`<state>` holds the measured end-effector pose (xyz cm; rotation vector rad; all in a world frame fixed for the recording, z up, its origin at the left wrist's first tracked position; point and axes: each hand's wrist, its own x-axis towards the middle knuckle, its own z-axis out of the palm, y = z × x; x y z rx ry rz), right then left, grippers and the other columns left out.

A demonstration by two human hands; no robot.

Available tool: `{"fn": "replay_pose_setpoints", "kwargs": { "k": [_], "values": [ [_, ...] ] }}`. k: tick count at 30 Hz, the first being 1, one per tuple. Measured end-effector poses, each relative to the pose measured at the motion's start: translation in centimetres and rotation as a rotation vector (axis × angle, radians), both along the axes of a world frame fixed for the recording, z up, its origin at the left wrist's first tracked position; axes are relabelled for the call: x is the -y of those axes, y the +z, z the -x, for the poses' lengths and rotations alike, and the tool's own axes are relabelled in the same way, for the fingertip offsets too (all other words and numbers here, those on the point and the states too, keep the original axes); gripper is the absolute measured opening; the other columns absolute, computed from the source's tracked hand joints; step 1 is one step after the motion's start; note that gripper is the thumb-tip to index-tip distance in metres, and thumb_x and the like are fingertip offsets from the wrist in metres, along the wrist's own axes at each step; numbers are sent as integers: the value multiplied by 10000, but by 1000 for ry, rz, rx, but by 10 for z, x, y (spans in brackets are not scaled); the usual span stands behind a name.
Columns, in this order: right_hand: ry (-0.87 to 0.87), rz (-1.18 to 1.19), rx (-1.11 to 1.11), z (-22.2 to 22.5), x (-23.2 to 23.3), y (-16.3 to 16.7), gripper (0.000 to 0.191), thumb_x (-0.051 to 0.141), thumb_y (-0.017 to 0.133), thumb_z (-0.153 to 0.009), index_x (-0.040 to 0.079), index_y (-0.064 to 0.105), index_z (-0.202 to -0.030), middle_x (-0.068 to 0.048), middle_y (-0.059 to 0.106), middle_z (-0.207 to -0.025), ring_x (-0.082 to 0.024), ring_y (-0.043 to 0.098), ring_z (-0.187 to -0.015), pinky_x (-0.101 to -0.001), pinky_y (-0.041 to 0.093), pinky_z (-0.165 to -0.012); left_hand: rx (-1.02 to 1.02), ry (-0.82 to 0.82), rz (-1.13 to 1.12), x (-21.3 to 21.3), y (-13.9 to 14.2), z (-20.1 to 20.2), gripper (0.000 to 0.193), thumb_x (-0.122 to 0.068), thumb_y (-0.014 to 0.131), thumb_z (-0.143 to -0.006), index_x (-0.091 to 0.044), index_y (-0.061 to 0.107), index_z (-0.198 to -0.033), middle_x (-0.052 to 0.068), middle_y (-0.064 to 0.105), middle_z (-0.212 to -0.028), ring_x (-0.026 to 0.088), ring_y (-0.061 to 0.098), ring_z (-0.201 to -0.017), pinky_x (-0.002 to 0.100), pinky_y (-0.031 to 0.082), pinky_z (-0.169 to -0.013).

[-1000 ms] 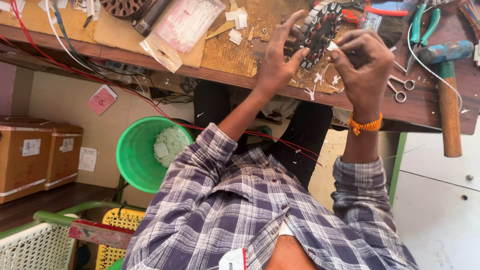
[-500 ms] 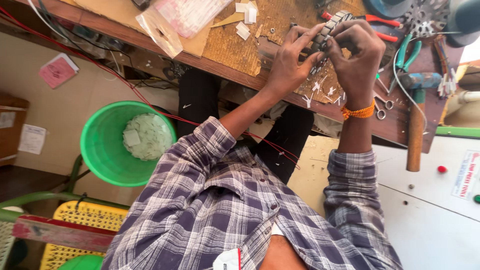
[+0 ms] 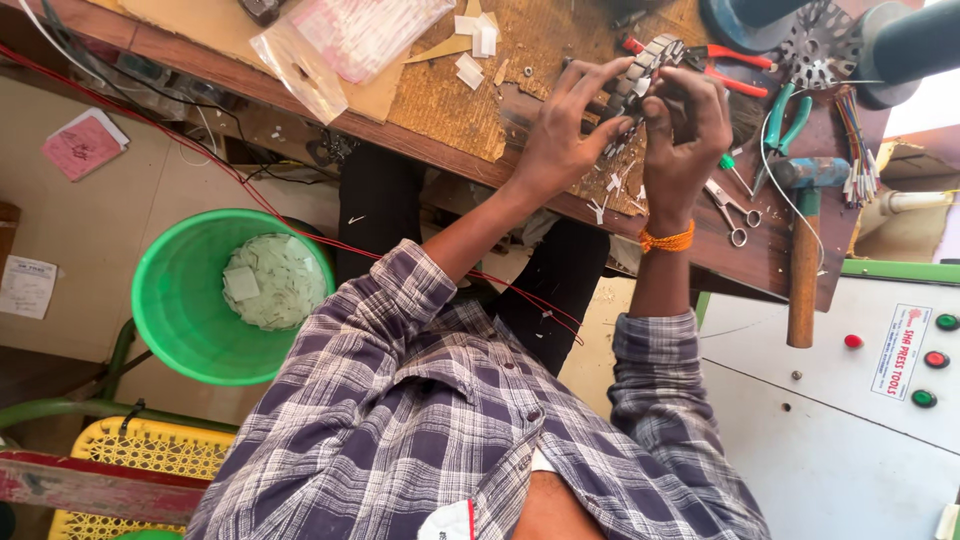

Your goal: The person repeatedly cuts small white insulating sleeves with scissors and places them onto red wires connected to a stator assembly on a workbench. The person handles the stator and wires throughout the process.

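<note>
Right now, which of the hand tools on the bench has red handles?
The pliers just beyond the right hand: their handles are red, whereas the other pliers have teal handles and the hammer a wooden one.

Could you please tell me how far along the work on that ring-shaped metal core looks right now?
Looks done: white paper offcuts lie on the bench, more in the green bucket. In hand: left hand and right hand both grip the ring-shaped metal core above the bench. Left: cannot tell how many slots remain; hammer, scissors and pliers lie unused.
</note>
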<state>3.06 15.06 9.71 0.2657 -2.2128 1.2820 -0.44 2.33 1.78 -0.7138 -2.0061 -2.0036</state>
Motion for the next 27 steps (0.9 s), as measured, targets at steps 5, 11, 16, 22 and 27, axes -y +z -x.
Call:
{"fn": "replay_pose_setpoints", "kwargs": {
  "k": [5,11,16,22,27],
  "values": [
    [-90,-16,-69,3,-14,-28,120,21,811,-1008,-24,742,-1095,-70,692,-1073,-138,688,-989,-272,596,-865,-6,0,-49,2,-1,-1,653,-116,815,-926,-150,509,-1502,56,605,-1301,208,652,-1200,385,558,-1081],
    [-163,-170,-150,8,-13,-33,103,-27,816,-938,-4,774,-1029,-87,750,-982,-155,733,-878,-277,610,-769,15,18,-54,2,3,-7,641,-66,802,-924,-153,507,-1487,57,573,-1262,209,655,-1173,374,568,-1036],
    [-130,-351,-168,0,-5,-17,146,-83,823,-915,-27,755,-1031,-120,719,-978,-214,715,-917,-329,570,-836,93,-34,-72,4,8,-13,627,-24,759,-945,-155,487,-1495,75,535,-1245,172,691,-1084,322,617,-941],
    [-91,-329,-55,-1,4,3,127,-99,798,-937,-29,736,-1023,-108,701,-966,-189,696,-877,-310,559,-783,94,-37,-103,5,11,-15,633,14,739,-942,-141,493,-1505,83,518,-1226,190,672,-1098,323,628,-939],
    [-119,-358,1,-5,13,18,109,-64,784,-927,-29,738,-1019,-108,705,-951,-186,700,-842,-315,552,-750,127,-28,-119,9,17,-17,623,20,739,-924,-129,532,-1492,88,531,-1236,202,659,-1106,314,628,-926]
  ]
}}
